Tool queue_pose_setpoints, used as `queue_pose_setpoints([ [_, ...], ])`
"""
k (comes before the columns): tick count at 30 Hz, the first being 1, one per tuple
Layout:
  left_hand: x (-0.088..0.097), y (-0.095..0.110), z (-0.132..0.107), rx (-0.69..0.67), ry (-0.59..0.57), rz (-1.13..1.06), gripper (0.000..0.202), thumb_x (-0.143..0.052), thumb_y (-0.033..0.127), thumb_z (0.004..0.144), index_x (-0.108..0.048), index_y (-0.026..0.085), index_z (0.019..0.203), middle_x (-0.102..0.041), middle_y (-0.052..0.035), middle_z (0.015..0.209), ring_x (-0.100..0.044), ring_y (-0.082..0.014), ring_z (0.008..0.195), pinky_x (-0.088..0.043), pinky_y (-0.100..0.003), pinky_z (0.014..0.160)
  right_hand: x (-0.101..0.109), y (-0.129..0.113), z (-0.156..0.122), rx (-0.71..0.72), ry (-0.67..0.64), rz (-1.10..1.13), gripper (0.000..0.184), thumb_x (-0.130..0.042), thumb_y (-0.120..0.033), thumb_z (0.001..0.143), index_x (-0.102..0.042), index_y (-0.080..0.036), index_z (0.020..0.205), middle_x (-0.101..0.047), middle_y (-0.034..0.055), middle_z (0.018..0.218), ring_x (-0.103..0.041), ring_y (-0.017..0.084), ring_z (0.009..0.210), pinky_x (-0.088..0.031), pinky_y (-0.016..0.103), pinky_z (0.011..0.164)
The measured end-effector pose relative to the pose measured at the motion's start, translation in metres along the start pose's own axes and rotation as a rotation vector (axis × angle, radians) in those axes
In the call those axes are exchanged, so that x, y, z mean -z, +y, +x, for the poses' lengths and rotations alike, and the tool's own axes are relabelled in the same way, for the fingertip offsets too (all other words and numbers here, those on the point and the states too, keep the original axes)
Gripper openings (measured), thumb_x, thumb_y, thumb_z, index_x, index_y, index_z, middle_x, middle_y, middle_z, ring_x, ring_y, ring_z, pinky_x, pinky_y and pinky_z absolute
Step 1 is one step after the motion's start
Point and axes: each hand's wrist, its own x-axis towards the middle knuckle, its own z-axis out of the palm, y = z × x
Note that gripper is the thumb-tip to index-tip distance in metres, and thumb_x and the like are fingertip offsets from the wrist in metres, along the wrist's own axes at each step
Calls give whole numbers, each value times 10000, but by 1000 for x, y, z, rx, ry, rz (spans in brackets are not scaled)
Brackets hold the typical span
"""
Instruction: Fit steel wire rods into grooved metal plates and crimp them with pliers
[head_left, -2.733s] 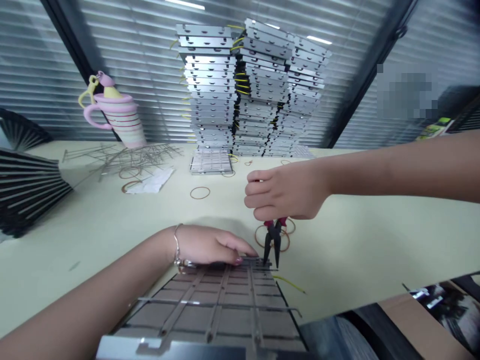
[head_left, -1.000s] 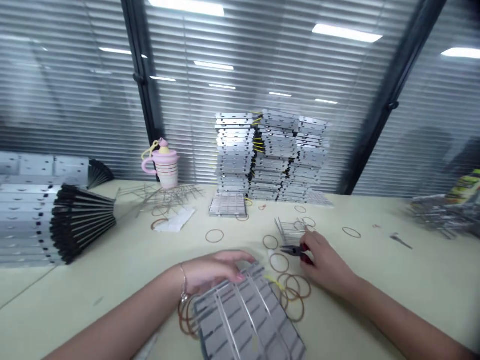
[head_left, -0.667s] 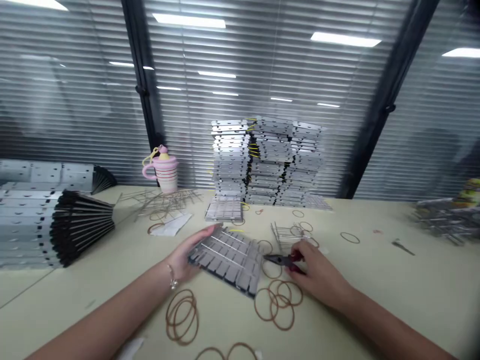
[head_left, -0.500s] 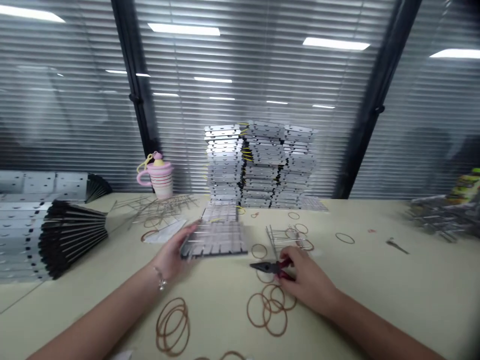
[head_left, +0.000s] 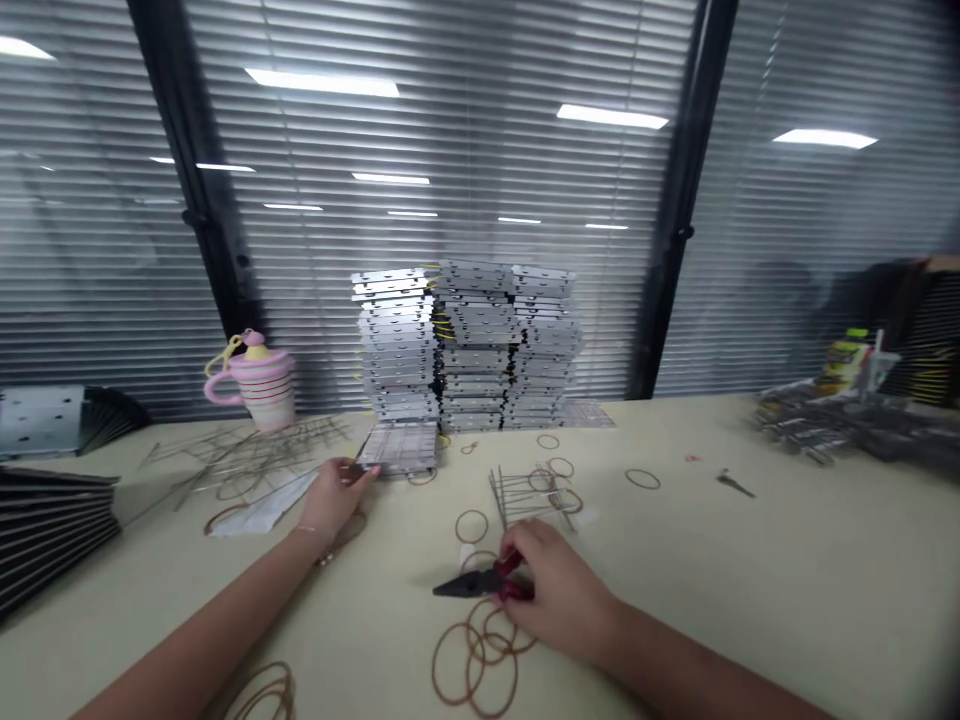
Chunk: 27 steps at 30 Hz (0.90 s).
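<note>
While the right hand [head_left: 551, 590] curls closed around the red grips of the pliers [head_left: 469, 585], their black nose shut and pointing left, the left hand [head_left: 339, 497] reaches out half open, its fingertips [head_left: 367, 472] resting on the near edge of a metal panel [head_left: 397, 448]. That panel lies flat on the table [head_left: 750, 600], just in front of the tall stack of panels [head_left: 469, 345]. Nearer the person than the stack, rubber bands [head_left: 476, 660] lie under the pliers, and a loose wire frame [head_left: 529, 495] sits just beyond them. The pliers have hold of nothing.
</note>
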Motion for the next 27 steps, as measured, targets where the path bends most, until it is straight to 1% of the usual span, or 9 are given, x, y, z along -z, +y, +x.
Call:
queue_pose_setpoints([
  [2,4,-4,4,-58,20,131,341,-774,349,639,-538,169,807,-595,-7,715,-600,-202,728,-454,-292,642,-1,1,-1,8,-9,13,232,-623,-157,629,-551,-198,846,-587,26,914,-503,193,899,-388,290,779],
  [3,6,-5,6,-83,26,185,368,-784,367,606,-519,187,786,-591,-7,696,-603,-224,739,-445,-297,648,-1,2,-1,11,-12,20,236,-624,-155,626,-551,-199,846,-586,23,915,-500,194,900,-386,290,778],
  [6,8,-6,13,-139,37,329,359,-729,438,634,-486,214,772,-594,-36,732,-600,-268,798,-442,-330,703,-2,4,-1,17,-17,34,242,-634,-164,629,-553,-204,853,-583,23,931,-493,194,899,-384,290,773],
  [11,5,-9,21,-176,52,496,360,-656,504,687,-523,192,808,-573,-132,929,-551,-331,962,-413,-417,852,-1,6,1,25,-26,35,240,-673,-196,636,-556,-201,846,-578,33,929,-494,198,879,-393,294,752],
  [14,3,-13,24,-189,45,541,382,-647,504,714,-544,173,872,-553,-144,1000,-529,-316,1006,-405,-410,882,1,7,3,44,-46,42,239,-686,-196,648,-562,-202,852,-580,33,933,-499,199,902,-397,300,775],
  [18,1,-18,29,-206,37,562,430,-654,473,753,-553,139,1005,-545,-113,1083,-511,-270,1047,-408,-423,900,4,10,4,80,-110,55,272,-737,-242,652,-585,-208,875,-578,33,980,-512,196,958,-415,299,822],
  [22,2,-20,27,-251,47,530,408,-589,418,840,-532,143,1134,-525,-100,1182,-497,-261,1095,-419,-457,912,9,11,2,91,-169,39,378,-793,-314,615,-611,-234,936,-567,24,1028,-520,188,1000,-432,294,864],
  [25,11,-16,14,-312,48,499,422,-582,416,847,-521,143,1163,-524,-94,1187,-519,-263,1064,-436,-451,895,17,11,1,130,-224,16,454,-801,-426,601,-612,-276,986,-573,-2,1050,-539,168,1000,-450,264,860],
  [27,24,-6,4,-353,67,494,446,-580,420,844,-502,130,1174,-525,-107,1181,-535,-253,1031,-444,-417,883,24,15,4,155,-216,-22,401,-719,-471,700,-597,-275,1028,-563,9,1111,-528,166,1045,-433,277,908],
])
